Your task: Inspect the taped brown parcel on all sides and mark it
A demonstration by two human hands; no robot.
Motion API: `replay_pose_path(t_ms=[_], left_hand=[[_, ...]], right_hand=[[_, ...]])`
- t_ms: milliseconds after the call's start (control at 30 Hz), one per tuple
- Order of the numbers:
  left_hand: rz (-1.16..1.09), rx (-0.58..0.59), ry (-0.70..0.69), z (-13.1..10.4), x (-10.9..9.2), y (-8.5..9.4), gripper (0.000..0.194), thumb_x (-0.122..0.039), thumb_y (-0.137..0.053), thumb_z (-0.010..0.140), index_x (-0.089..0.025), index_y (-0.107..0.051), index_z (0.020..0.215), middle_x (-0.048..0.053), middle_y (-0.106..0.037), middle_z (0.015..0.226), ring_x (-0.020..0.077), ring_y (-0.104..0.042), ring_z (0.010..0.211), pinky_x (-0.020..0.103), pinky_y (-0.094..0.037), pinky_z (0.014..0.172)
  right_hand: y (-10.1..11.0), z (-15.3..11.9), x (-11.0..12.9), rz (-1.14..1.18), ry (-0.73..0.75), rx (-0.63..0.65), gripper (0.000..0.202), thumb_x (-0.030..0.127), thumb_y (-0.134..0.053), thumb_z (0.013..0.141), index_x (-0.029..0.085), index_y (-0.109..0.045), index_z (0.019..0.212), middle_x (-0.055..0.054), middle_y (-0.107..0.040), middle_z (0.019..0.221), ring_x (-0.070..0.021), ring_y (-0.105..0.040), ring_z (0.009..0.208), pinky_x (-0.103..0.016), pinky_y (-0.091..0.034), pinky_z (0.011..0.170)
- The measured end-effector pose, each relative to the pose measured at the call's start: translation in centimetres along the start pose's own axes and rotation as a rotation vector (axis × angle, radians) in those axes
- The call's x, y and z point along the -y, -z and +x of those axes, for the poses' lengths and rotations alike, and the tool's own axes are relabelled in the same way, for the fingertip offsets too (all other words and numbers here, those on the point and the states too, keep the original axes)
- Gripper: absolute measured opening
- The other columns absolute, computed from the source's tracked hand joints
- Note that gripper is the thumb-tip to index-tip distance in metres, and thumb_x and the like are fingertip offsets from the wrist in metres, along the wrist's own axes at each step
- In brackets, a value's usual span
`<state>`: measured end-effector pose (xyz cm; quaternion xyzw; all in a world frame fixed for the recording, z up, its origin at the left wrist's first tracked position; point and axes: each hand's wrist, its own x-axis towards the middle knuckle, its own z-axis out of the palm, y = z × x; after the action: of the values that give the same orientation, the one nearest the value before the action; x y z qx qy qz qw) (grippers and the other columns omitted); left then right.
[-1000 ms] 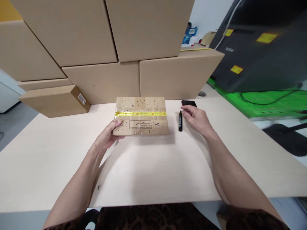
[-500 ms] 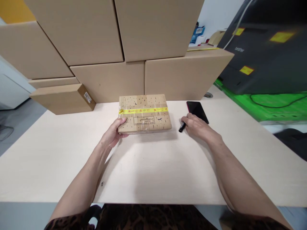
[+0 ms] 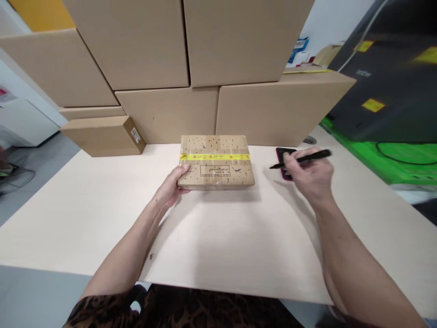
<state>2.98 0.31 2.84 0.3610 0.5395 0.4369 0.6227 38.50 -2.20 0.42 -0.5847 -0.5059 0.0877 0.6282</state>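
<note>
My left hand [image 3: 172, 186] grips the near left corner of a small cardboard box [image 3: 218, 146], thumb on top and fingers underneath. Dark pen marks speckle the box's top, which also carries a strip of yellow tape [image 3: 215, 157] with red print and a printed rectangle. To the right, my right hand [image 3: 312, 175] is closed around a black marker pen [image 3: 312, 156] held in the air, its tip pointing left toward the box. Below and behind that hand lies a phone [image 3: 280, 157] with a dark face and red edge, partly covered by the hand.
Large cardboard boxes [image 3: 170, 114] are stacked along the back of the pale table [image 3: 102, 218]. A flat carton [image 3: 102, 134] with a label stands at the left rear. On the right, a dark machine [image 3: 368, 91] sits on a green surface [image 3: 362, 159].
My right hand has lifted the marker off the table and turned it so its tip shows. The camera view has shifted slightly. My left hand still grips the small box.
</note>
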Motion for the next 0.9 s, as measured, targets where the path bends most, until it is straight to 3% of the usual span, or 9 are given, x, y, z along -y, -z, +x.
replay_pose_path(t_ms=[67,133,267,367,500,600,733,900], left_hand=[[-0.013,0.02,-0.033,0.1,0.4,-0.2,0.075,-0.067,-0.095,0.046,-0.024,-0.069,0.101,0.003,-0.072,0.099,0.0213,-0.062,0.088,0.027,-0.049,0.06],[-0.019,0.04,-0.063,0.1,0.8,-0.3,0.074,-0.068,-0.094,0.05,-0.024,-0.069,0.104,0.003,-0.073,0.102,0.0206,-0.061,0.087,0.027,-0.048,0.061],[-0.021,0.038,-0.078,0.2,1.1,-0.3,0.072,-0.067,-0.093,0.054,-0.023,-0.069,0.105,0.004,-0.073,0.102,0.0208,-0.061,0.087,0.027,-0.046,0.06],[-0.016,0.042,-0.088,0.2,1.1,-0.3,0.069,-0.066,-0.092,0.056,-0.023,-0.07,0.104,0.004,-0.072,0.098,0.0201,-0.06,0.083,0.026,-0.042,0.058],[0.003,0.034,-0.088,0.1,0.9,-0.3,0.068,-0.066,-0.091,0.057,-0.023,-0.071,0.105,0.004,-0.074,0.098,0.0208,-0.061,0.084,0.026,-0.042,0.058],[0.021,0.027,-0.081,0.1,0.9,-0.3,0.07,-0.069,-0.09,0.057,-0.024,-0.072,0.108,0.004,-0.075,0.1,0.0213,-0.062,0.086,0.027,-0.043,0.059],[0.029,0.021,-0.077,0.3,1.0,-0.3,0.074,-0.072,-0.09,0.056,-0.025,-0.072,0.111,0.004,-0.075,0.103,0.0217,-0.061,0.09,0.028,-0.045,0.063],[0.013,0.035,-0.076,0.5,1.5,-0.5,0.076,-0.075,-0.088,0.057,-0.024,-0.072,0.111,0.004,-0.076,0.104,0.0232,-0.063,0.092,0.028,-0.044,0.062]], right_hand=[[-0.6,-0.1,1.1,0.323,-0.052,-0.076,0.035,0.055,-0.086,0.083,0.026,-0.065,0.08,0.0,-0.068,0.072,-0.0156,-0.057,0.051,-0.034,-0.047,0.049],[-1.0,-0.3,2.2,0.499,-0.055,-0.097,0.04,0.061,-0.086,0.081,0.023,-0.073,0.08,-0.002,-0.069,0.072,-0.0133,-0.055,0.046,-0.032,-0.04,0.041],[-1.1,-1.2,4.3,0.539,-0.053,-0.104,0.051,0.072,-0.079,0.086,0.021,-0.08,0.08,0.002,-0.058,0.055,-0.0097,-0.045,0.039,-0.027,-0.023,0.034],[-1.1,-2.2,5.5,0.55,-0.077,-0.048,0.055,0.078,-0.075,0.087,0.022,-0.079,0.085,0.005,-0.054,0.047,-0.0101,-0.044,0.036,-0.025,-0.024,0.033],[-1.5,-3.1,6.3,0.574,-0.056,0.074,0.038,0.056,-0.091,0.08,0.024,-0.073,0.089,0.007,-0.061,0.055,-0.0107,-0.053,0.041,-0.025,-0.034,0.037],[-2.0,-3.4,6.3,0.595,-0.048,0.104,0.034,0.039,-0.095,0.076,0.025,-0.064,0.084,0.01,-0.059,0.057,-0.0085,-0.052,0.039,-0.023,-0.038,0.038],[-2.2,-3.7,6.2,0.658,-0.11,0.107,0.035,0.039,-0.09,0.081,0.026,-0.058,0.079,0.009,-0.059,0.057,-0.0102,-0.057,0.042,-0.021,-0.039,0.038],[-2.2,-4.8,5.8,0.563,-0.091,0.257,0.019,0.04,-0.085,0.089,0.023,-0.077,0.094,0.001,-0.076,0.071,-0.0109,-0.062,0.05,-0.024,-0.047,0.046]])
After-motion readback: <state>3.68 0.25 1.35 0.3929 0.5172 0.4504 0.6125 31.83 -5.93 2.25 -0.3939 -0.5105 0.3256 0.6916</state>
